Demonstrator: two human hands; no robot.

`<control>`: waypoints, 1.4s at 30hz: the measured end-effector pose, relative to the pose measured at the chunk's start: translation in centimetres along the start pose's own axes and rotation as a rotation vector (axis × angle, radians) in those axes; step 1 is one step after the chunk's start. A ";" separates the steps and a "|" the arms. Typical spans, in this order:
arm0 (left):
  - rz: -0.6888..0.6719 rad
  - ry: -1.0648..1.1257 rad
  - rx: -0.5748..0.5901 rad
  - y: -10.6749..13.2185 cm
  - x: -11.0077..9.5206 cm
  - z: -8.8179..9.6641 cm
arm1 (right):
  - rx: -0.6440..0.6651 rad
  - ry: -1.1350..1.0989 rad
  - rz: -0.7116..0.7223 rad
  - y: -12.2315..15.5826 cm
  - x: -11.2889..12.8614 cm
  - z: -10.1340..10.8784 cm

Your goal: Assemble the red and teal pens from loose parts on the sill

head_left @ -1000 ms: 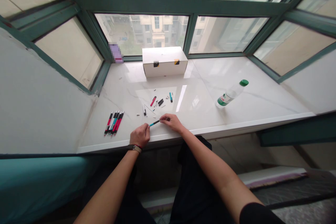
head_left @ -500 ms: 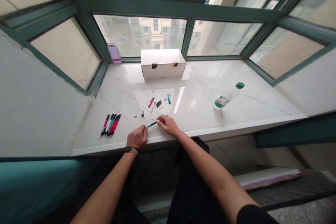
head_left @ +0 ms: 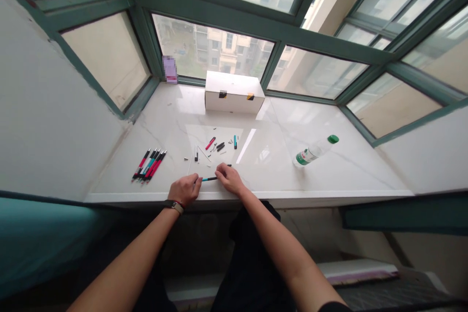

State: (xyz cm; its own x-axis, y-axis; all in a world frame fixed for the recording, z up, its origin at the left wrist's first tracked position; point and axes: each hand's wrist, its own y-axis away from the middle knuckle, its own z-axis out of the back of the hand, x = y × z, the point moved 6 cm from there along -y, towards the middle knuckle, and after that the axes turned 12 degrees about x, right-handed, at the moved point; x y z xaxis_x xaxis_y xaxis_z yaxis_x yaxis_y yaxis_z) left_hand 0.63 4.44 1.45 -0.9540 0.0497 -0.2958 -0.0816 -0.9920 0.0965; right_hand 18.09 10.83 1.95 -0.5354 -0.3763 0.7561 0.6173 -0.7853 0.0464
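The teal-and-black pen (head_left: 209, 179) is held between both hands, roughly level, just above the near edge of the window sill (head_left: 292, 180), at lower centre of the frame. The left hand (head_left: 185, 190) is clenched at the teal end, with the fingers (head_left: 196, 182) closed on the pen. The right hand (head_left: 228, 179) grasps the barrel further along, with the fingers (head_left: 219, 170) pinched around it. A thin dark piece (head_left: 227, 165) is seen just beyond the right hand; whether it is joined to the pen cannot be told.

A row of red and teal pens (head_left: 149, 165) is laid side by side left of the hands. Small pen parts (head_left: 215, 145) are scattered above the hands, among them a red barrel (head_left: 210, 143) and a teal barrel (head_left: 235, 142). A white box (head_left: 234, 91) with black-and-yellow tape marks stands against the window at upper centre. A plastic water bottle (head_left: 313, 153) with a green cap lies on its side at right. A watch (head_left: 174, 206) is worn on the left wrist.
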 end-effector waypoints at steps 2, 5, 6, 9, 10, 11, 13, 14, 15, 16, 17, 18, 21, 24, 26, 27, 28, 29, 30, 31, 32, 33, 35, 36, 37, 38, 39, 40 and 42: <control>0.012 0.010 -0.012 0.0 0.1 0.0 | 0.021 0.025 0.001 0.0 0.2 -0.1; 0.048 0.024 -0.022 -0.1 0.3 -0.1 | 0.038 0.048 0.006 0.0 0.3 -0.4; 0.057 0.028 -0.023 -0.2 0.4 -0.1 | 0.037 0.052 0.011 0.0 0.3 -0.5; 0.069 0.036 -0.027 -0.2 0.5 -0.1 | 0.016 0.060 0.031 0.2 0.2 -0.8; 0.071 0.036 -0.030 -0.2 0.6 -0.1 | 0.007 0.058 0.035 0.3 0.1 -0.8; 0.074 0.034 -0.032 -0.2 0.6 -0.1 | -0.002 0.054 0.036 0.4 0.0 -0.9; 0.083 0.026 -0.027 -0.2 0.7 0.0 | -0.020 0.046 0.024 0.7 -0.2 -1.1; 0.089 0.019 -0.021 -0.2 0.7 0.0 | -0.029 0.043 0.010 0.7 -0.3 -1.2; 0.093 0.013 -0.012 -0.1 0.7 0.0 | -0.039 0.042 -0.006 0.7 -0.4 -1.3; 0.095 0.009 -0.004 -0.1 0.7 0.1 | -0.049 0.044 -0.026 0.7 -0.4 -1.3; 0.095 0.008 0.004 -0.1 0.6 0.1 | -0.057 0.050 -0.047 0.5 -0.5 -1.4; 0.098 0.012 0.012 -0.1 0.6 0.2 | -0.063 0.058 -0.070 0.3 -0.6 -1.4; 0.113 0.026 0.033 -0.1 0.7 0.3 | -0.078 0.089 -0.122 -0.4 -0.6 -1.6; 0.116 0.039 0.040 -0.1 0.8 0.1 | -0.095 0.133 -0.140 -1.0 -0.5 -1.6; 0.113 0.049 0.037 -0.2 1.0 0.0 | -0.103 0.161 -0.144 -1.2 -0.5 -1.7; 0.109 0.052 0.033 -0.2 1.0 -0.1 | -0.106 0.170 -0.146 -1.3 -0.5 -1.8; 0.103 0.055 0.028 -0.2 1.1 -0.1 | -0.109 0.177 -0.148 -1.3 -0.5 -1.8; 0.095 0.058 0.020 -0.2 1.1 -0.2 | -0.113 0.182 -0.150 -1.3 -0.5 -1.9; 0.085 0.061 0.010 -0.2 1.1 -0.2 | -0.117 0.186 -0.150 -1.2 -0.6 -1.9; 0.075 0.062 0.001 -0.2 1.1 -0.2 | -0.122 0.189 -0.149 -1.2 -0.6 -2.0; 0.068 0.062 -0.009 -0.2 1.1 -0.3 | -0.125 0.189 -0.148 -1.2 -0.7 -2.0; 0.063 0.060 -0.017 -0.1 1.1 -0.3 | -0.127 0.188 -0.146 -1.2 -0.7 -2.1; 0.062 0.054 -0.027 -0.1 1.1 -0.4 | -0.130 0.182 -0.146 -1.1 -0.9 -2.2; 0.062 0.054 -0.029 -0.1 1.2 -0.5 | -0.132 0.178 -0.147 -1.1 -1.1 -2.2; 0.059 0.056 -0.029 -0.1 1.2 -0.5 | -0.135 0.173 -0.148 -1.1 -1.2 -2.2; 0.051 0.062 -0.030 -0.1 1.2 -0.5 | -0.138 0.168 -0.149 -1.0 -1.3 -2.2; 0.041 0.071 -0.033 0.0 1.1 -0.5 | -0.140 0.161 -0.149 -1.0 -1.3 -2.2; 0.029 0.081 -0.039 0.0 1.1 -0.4 | -0.140 0.154 -0.148 -0.9 -1.4 -2.1; 0.008 0.097 -0.054 0.0 1.1 -0.3 | -0.127 0.139 -0.144 -0.9 -1.4 -2.1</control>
State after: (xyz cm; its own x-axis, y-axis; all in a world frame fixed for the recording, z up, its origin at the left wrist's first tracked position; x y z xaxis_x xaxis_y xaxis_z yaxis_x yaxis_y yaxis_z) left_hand -0.31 4.43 0.87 -0.9219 0.0330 -0.3859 -0.0560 -0.9973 0.0485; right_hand 17.11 11.02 -0.50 -0.6925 -0.3135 0.6498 0.4561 -0.8881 0.0576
